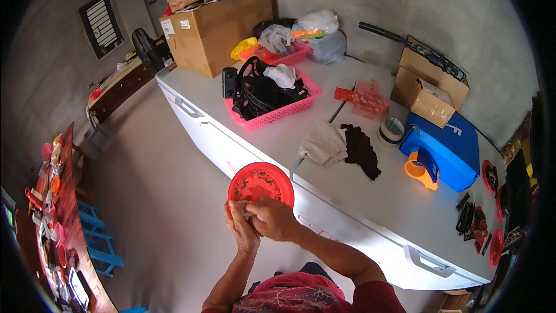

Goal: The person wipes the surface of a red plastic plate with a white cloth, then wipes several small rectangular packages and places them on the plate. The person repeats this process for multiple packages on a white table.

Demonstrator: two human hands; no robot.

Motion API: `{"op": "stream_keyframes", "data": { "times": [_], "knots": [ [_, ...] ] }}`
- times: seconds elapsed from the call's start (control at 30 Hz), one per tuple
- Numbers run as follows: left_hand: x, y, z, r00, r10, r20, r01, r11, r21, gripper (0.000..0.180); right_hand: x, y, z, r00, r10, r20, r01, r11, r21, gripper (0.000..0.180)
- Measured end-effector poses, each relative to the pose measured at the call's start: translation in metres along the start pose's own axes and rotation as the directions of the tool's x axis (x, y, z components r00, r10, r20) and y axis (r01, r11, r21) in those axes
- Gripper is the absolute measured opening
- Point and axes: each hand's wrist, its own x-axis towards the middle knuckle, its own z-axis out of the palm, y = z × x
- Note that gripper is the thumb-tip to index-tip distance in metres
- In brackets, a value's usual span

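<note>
A round red bowl (280,181) is in front of me, against the front edge of the white chest freezer. Green and reddish bits lie inside it. My left hand (242,229) is closed at its near rim, with the fingers partly hidden behind the other hand. My right hand (274,219) reaches across the near part of the bowl, its fingers curled against the left ones. Something small and pale (249,211) shows between the two hands; its kind cannot be made out. What holds up the bowl underneath is hidden.
On the freezer top (260,142) stand a pink basket (272,117) with black straps, a cardboard box (223,35), a beige cloth (323,144), a tape roll (391,131) and a blue case (443,150). At left are a cluttered table (70,214) and blue stools (99,248).
</note>
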Motion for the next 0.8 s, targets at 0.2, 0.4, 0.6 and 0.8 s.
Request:
{"op": "stream_keyframes", "data": {
  "times": [0.2, 0.4, 0.6, 0.8],
  "knots": [
    [0.015, -0.014, 0.015, 0.999, 0.011, 0.041, -0.005, 0.990, -0.139, 0.037, 0.048, 0.019, -0.004, 0.851, -0.190, -0.490, -0.042, 0.905, -0.423, 0.028],
    [0.044, -0.007, 0.025, 0.996, -0.083, 0.018, 0.085, 0.968, -0.237, 0.032, 0.066, 0.027, -0.007, 0.882, -0.315, -0.350, 0.208, 0.928, -0.309, 0.030],
    [0.064, -0.010, 0.030, 0.972, -0.208, 0.112, 0.236, 0.870, -0.434, 0.028, 0.084, 0.047, -0.006, 0.991, -0.121, -0.055, 0.122, 0.993, 0.010, 0.044],
    [0.075, -0.006, 0.031, 0.976, -0.200, -0.090, 0.162, 0.934, -0.318, 0.027, 0.099, 0.036, -0.026, 0.963, -0.264, 0.057, 0.268, 0.959, -0.087, 0.046]
  ]
}}
